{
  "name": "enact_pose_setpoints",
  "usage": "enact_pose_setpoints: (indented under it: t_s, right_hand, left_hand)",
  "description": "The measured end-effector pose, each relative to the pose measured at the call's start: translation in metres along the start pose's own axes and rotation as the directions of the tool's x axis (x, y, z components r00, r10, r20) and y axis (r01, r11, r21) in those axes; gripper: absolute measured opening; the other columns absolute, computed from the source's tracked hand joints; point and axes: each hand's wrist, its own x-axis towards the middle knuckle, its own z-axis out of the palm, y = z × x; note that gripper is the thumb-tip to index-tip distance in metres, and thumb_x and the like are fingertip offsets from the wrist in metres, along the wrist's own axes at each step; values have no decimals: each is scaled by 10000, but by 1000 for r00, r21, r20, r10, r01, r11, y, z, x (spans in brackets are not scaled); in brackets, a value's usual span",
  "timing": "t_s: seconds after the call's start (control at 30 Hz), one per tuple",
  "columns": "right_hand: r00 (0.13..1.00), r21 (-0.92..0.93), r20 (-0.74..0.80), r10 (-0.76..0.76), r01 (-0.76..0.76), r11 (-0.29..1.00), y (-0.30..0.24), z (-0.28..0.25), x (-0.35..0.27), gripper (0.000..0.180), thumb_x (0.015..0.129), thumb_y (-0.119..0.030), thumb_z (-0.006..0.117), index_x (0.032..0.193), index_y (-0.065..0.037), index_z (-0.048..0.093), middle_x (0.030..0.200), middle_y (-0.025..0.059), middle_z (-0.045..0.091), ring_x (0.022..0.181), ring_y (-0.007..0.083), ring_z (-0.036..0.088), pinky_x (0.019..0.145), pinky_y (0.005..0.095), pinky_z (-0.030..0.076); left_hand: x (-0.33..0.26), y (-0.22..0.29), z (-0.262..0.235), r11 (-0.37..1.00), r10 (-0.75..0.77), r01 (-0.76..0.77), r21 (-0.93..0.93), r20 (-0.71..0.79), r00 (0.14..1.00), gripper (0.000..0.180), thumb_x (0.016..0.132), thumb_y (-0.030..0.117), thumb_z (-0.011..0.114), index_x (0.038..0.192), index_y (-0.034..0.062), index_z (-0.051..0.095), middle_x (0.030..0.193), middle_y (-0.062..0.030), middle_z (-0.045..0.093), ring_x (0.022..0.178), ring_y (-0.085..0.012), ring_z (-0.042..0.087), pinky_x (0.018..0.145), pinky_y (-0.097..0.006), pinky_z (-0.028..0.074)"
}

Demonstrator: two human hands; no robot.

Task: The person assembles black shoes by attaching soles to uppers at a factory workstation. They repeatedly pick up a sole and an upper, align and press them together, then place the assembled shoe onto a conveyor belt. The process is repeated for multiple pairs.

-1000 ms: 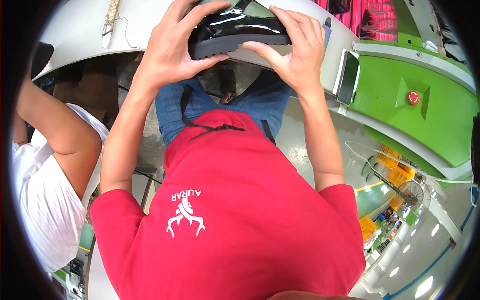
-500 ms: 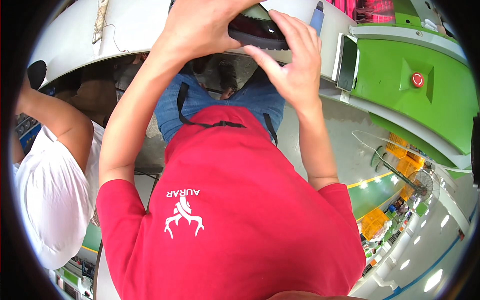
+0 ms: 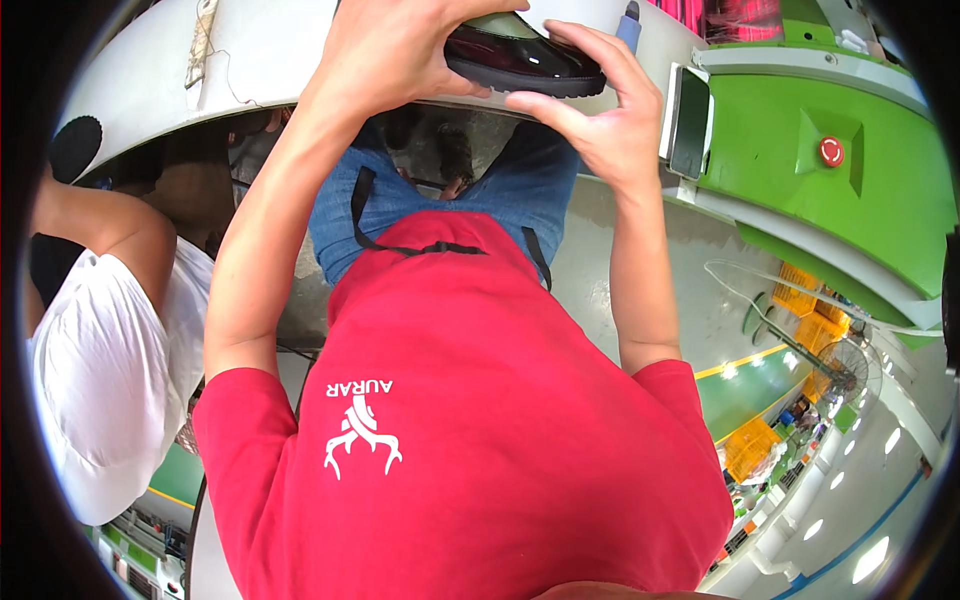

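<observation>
A glossy dark shoe [image 3: 535, 62] with a black treaded sole is held level over the white worktable's near edge, its toe to the right. My left hand [image 3: 395, 55] grips it at the left, thumb along the sole and fingers over the upper; the left part of the shoe is hidden behind this hand. My right hand [image 3: 618, 115] is curled round the toe, its fingers at the far side and its thumb beside the bottom of the sole. The top of the picture cuts off part of the left hand.
The white worktable [image 3: 270, 50] curves across the top. On the right are a phone-like device [image 3: 690, 122] and a green machine [image 3: 770, 130] with a red button. A blue marker-like object [image 3: 629, 28] lies beyond my right hand. At left, a white-sleeved person's arm [image 3: 110, 215] is near a black sole [image 3: 75, 148].
The shoe and my right hand have shifted slightly right, and more of the toe shows. At the left, the other person's arm has moved and the black sole shows a broader face.
</observation>
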Motion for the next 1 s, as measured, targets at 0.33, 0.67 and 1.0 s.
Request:
enact_pose_setpoints:
  t_s: [0.33, 0.67, 1.0]
  right_hand:
    - [993, -32, -98, -60, 57, 998, 10, 11, -10, 659, 718, -268, 1058, 1283, -53, 797, 1224, 106, 795, 1157, 279, 749, 1031, 395, 593]
    - [909, 870, 160, 386, -314, 379, -28, 32, -24, 1721, 501, -384, 1158, 1802, -136, 58, 1724, 266, 315, 1534, 399, 475, 1250, 507, 438]
    - [985, -82, -92, -145, 138, 987, -14, 7, 29, 1400, 623, -287, 1083, 1758, -43, 300, 1510, 159, 537, 1410, 338, 582, 1173, 460, 517]
  left_hand:
    - [3, -4, 0, 997, -18, 18, -77, -2, 1000, 646, 639, 492, 960, 1202, 206, 827, 1188, -75, 697, 1121, -323, 630, 1006, -482, 467]
    - [-13, 0, -8, 338, -403, 113, -934, -35, 915, 825, 673, 278, 1090, 1358, -8, 728, 1332, -92, 750, 1232, -234, 710, 1114, -391, 549]
    - [-44, -45, -1, 720, -409, 39, -693, -378, 830, 1336, 594, 136, 1094, 1687, 22, 336, 1664, -208, 526, 1570, -339, 481, 1294, -477, 433]
